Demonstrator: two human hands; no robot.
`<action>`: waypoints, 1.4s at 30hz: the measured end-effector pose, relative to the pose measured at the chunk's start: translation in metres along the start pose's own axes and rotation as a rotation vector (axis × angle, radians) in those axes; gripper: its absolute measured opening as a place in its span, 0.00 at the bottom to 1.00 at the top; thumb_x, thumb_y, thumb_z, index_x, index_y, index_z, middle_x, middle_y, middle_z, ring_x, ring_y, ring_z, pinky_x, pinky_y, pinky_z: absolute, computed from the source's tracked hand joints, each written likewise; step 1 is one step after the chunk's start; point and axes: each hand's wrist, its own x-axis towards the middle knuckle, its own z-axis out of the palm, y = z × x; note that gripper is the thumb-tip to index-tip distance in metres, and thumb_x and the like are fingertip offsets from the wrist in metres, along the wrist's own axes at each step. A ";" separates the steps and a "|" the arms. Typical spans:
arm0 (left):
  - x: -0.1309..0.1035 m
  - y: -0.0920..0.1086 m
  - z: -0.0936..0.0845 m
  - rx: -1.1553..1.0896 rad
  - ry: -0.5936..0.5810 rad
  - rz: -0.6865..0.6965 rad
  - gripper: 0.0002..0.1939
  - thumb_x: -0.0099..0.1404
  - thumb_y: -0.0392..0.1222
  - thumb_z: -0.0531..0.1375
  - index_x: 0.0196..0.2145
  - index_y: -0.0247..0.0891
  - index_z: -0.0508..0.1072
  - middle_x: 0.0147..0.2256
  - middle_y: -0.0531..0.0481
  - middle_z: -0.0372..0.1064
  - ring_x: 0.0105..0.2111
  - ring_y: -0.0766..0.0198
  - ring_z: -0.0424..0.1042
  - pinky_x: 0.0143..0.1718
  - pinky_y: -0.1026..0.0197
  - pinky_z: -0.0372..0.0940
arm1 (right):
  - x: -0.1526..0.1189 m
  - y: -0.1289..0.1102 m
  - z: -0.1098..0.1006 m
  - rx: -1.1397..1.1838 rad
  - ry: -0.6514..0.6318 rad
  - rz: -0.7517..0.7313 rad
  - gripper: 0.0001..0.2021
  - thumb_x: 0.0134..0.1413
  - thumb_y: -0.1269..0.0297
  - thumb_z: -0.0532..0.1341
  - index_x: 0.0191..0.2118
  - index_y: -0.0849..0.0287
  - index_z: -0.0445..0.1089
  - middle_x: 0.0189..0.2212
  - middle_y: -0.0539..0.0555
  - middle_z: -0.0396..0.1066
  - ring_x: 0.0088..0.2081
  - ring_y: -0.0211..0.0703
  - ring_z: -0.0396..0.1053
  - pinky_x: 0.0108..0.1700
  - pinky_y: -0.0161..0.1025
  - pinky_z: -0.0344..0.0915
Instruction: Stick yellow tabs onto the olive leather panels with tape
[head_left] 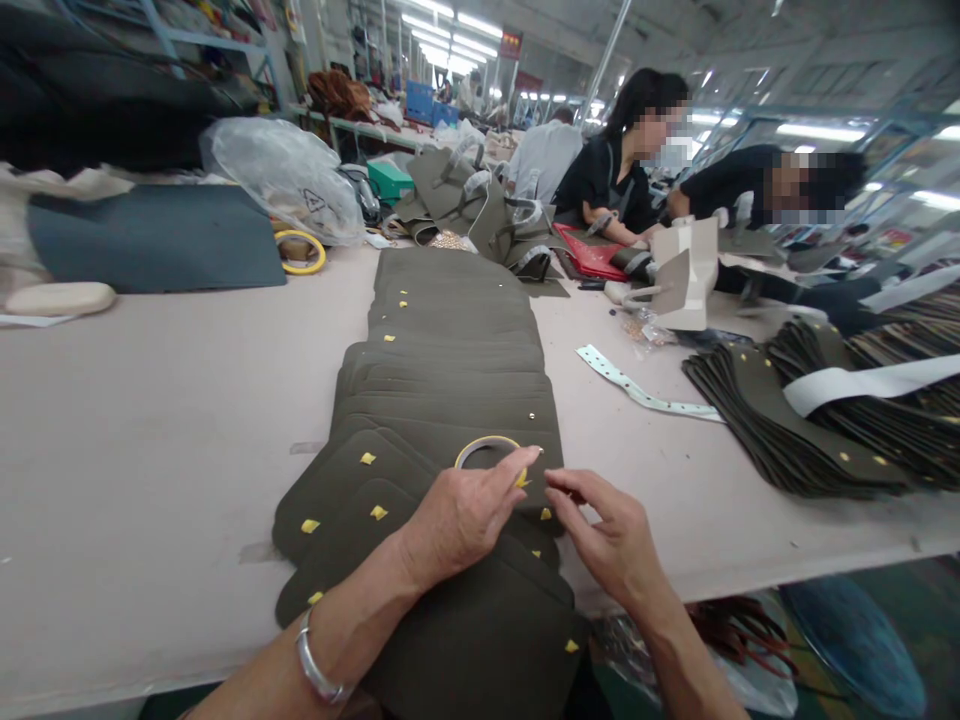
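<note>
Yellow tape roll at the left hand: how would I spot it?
On the pale table, find the overlapping dark pieces. Over them, the left hand's grip holds the tape roll, unlike the other yellow roll, untouched beside the plastic bag.

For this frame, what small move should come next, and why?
Probably bring the right hand to the tape roll to pull off a short piece. The left hand holds the roll, the right fingertips are close beside it, and small yellow pieces already sit on several dark panels.
</note>
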 end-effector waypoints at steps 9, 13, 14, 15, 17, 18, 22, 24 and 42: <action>0.001 0.001 0.004 -0.005 -0.084 -0.020 0.19 0.71 0.36 0.49 0.58 0.37 0.54 0.41 0.46 0.74 0.38 0.61 0.76 0.39 0.59 0.71 | 0.007 -0.011 0.016 -0.065 -0.015 -0.236 0.09 0.61 0.73 0.53 0.37 0.56 0.69 0.32 0.53 0.74 0.36 0.41 0.71 0.38 0.37 0.67; 0.002 0.002 0.004 -0.030 -0.096 -0.012 0.11 0.71 0.36 0.48 0.50 0.39 0.61 0.41 0.49 0.73 0.39 0.62 0.74 0.39 0.61 0.69 | 0.006 -0.008 0.021 -0.150 0.071 -0.232 0.09 0.58 0.74 0.53 0.32 0.56 0.67 0.26 0.51 0.72 0.28 0.38 0.70 0.32 0.35 0.64; 0.002 0.002 0.005 -0.025 -0.101 -0.014 0.09 0.71 0.36 0.48 0.48 0.39 0.63 0.39 0.50 0.73 0.38 0.63 0.74 0.39 0.62 0.68 | 0.006 -0.008 0.021 -0.157 0.090 -0.225 0.09 0.57 0.74 0.53 0.31 0.56 0.67 0.25 0.51 0.72 0.28 0.38 0.69 0.31 0.34 0.64; 0.002 0.002 0.005 -0.009 -0.102 -0.018 0.08 0.72 0.36 0.48 0.46 0.39 0.64 0.38 0.51 0.72 0.37 0.63 0.73 0.38 0.63 0.68 | 0.005 -0.008 0.022 -0.156 0.102 -0.216 0.09 0.57 0.74 0.53 0.31 0.56 0.67 0.25 0.51 0.71 0.27 0.38 0.69 0.31 0.34 0.64; 0.003 0.003 0.006 0.043 -0.092 -0.032 0.08 0.72 0.36 0.48 0.41 0.39 0.66 0.33 0.51 0.71 0.34 0.64 0.72 0.35 0.64 0.66 | 0.004 -0.009 0.023 -0.131 0.116 -0.180 0.08 0.56 0.74 0.54 0.30 0.57 0.68 0.24 0.50 0.71 0.26 0.37 0.69 0.30 0.34 0.64; 0.004 0.003 0.006 0.070 -0.080 -0.038 0.09 0.71 0.36 0.48 0.39 0.38 0.67 0.31 0.52 0.70 0.32 0.64 0.71 0.33 0.64 0.66 | 0.004 -0.010 0.024 -0.105 0.116 -0.148 0.08 0.56 0.73 0.55 0.30 0.57 0.69 0.24 0.50 0.71 0.26 0.37 0.69 0.30 0.34 0.64; 0.006 0.006 0.007 0.103 0.014 -0.029 0.12 0.71 0.35 0.47 0.32 0.38 0.67 0.26 0.52 0.67 0.27 0.66 0.67 0.29 0.66 0.63 | 0.007 -0.014 0.028 0.144 0.116 0.151 0.06 0.54 0.67 0.58 0.28 0.58 0.71 0.22 0.49 0.71 0.23 0.37 0.69 0.26 0.33 0.65; 0.005 0.007 0.007 0.078 0.088 -0.003 0.12 0.71 0.35 0.47 0.33 0.37 0.67 0.27 0.52 0.67 0.28 0.66 0.68 0.31 0.66 0.64 | 0.011 -0.009 0.030 0.327 0.121 0.350 0.08 0.53 0.62 0.60 0.27 0.58 0.70 0.18 0.48 0.70 0.20 0.37 0.68 0.23 0.32 0.65; 0.010 0.002 0.012 0.356 -0.207 -0.170 0.04 0.68 0.34 0.53 0.36 0.39 0.67 0.35 0.50 0.65 0.36 0.58 0.64 0.34 0.57 0.66 | 0.040 0.029 0.020 -0.020 -0.020 0.315 0.12 0.54 0.56 0.59 0.31 0.58 0.75 0.25 0.53 0.76 0.25 0.42 0.71 0.30 0.37 0.68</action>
